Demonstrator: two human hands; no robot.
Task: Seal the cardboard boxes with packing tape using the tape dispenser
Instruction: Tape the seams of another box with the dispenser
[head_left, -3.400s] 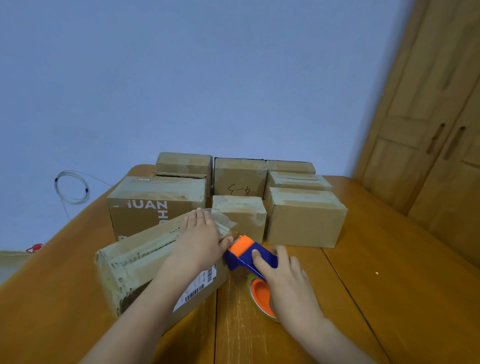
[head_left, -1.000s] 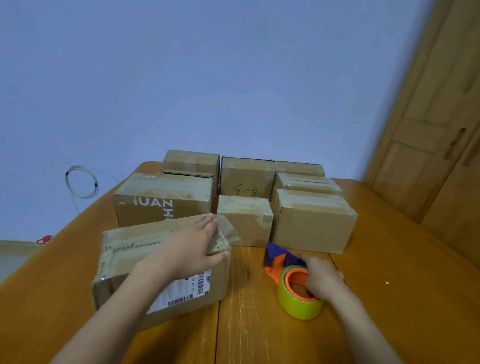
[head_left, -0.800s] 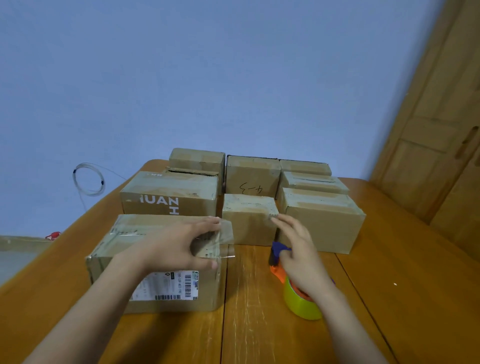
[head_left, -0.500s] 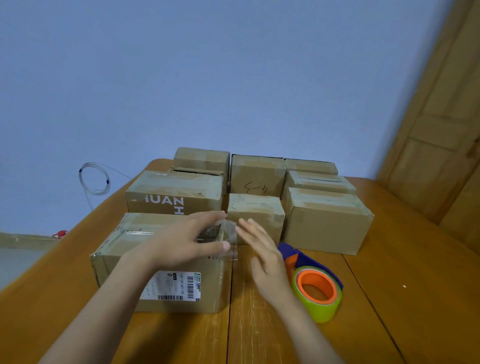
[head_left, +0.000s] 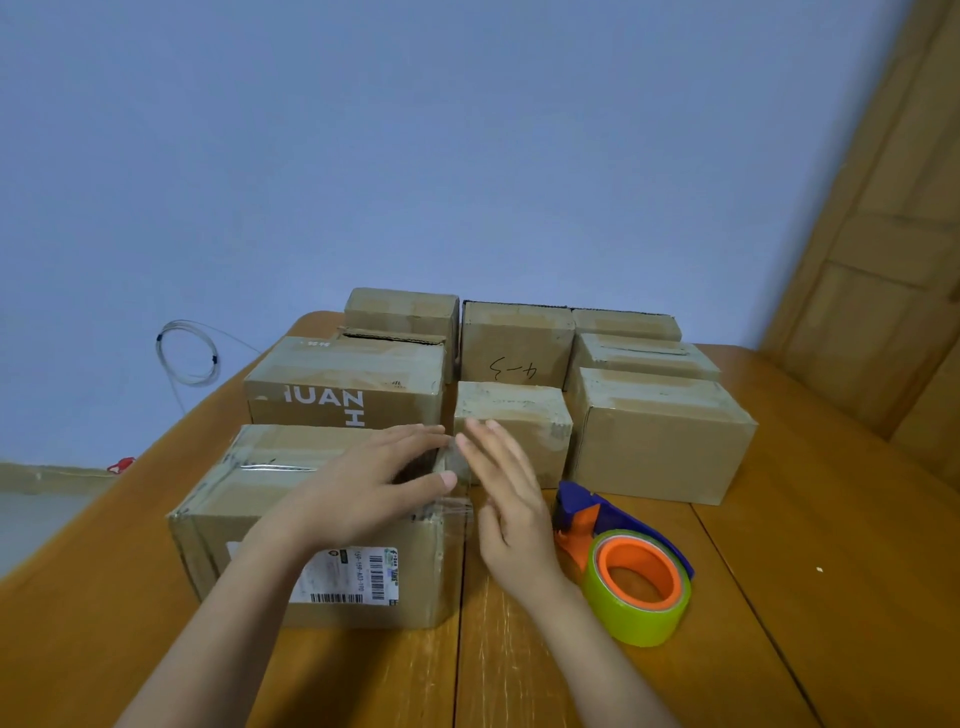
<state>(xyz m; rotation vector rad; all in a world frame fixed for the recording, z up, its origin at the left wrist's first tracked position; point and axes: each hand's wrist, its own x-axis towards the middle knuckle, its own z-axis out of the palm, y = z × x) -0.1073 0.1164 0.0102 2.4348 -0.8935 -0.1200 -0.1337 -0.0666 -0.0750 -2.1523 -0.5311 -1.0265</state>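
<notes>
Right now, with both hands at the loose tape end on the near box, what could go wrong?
1. The loose tape end hangs off the box corner; it may wrinkle or stick to the fingers of the right hand instead of the side.
2. The left hand presses only near that corner, so the box might slide.
3. The tape dispenser lies close to the right forearm and could be knocked.

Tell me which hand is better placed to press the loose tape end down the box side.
Right hand: open beside the loose tape end at the nearest box corner. Left hand lies on top.
</notes>
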